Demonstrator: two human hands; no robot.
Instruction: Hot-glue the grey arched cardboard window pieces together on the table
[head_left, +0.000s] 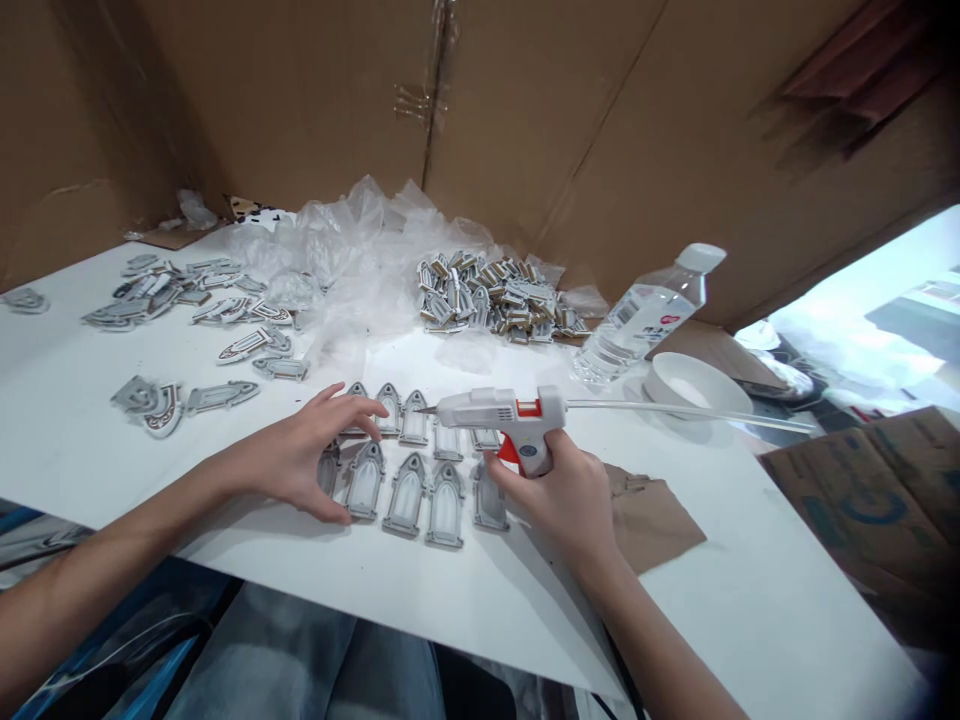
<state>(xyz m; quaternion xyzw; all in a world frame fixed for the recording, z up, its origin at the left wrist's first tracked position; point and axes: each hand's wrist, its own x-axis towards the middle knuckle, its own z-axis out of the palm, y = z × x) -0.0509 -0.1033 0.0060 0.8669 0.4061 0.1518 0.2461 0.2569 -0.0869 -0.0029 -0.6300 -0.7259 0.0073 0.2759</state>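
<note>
In my right hand (pixel 574 500) is a white hot glue gun (pixel 484 410) with a red trigger, its nozzle pointing left. A long clear glue stick (pixel 675 408) sticks out of its back end. Below and around the gun, grey arched window-shaped pieces (pixel 445 505) lie in two rows on the white table. My left hand (pixel 300 455) rests at the left end of these rows, fingers spread and curved around the pieces there. It partly covers one arched piece (pixel 328 468); whether the fingertips touch any piece is hard to see.
Behind the rows lies a heap of small arched pieces (pixel 495 295) beside crumpled clear plastic bags (pixel 360 250). More loose pieces (pixel 150 290) spread at the left. A tilted water bottle (pixel 637 320), a white bowl (pixel 694 385) and a torn cardboard scrap (pixel 656 520) are at the right. Cardboard walls (pixel 300 100) enclose the back.
</note>
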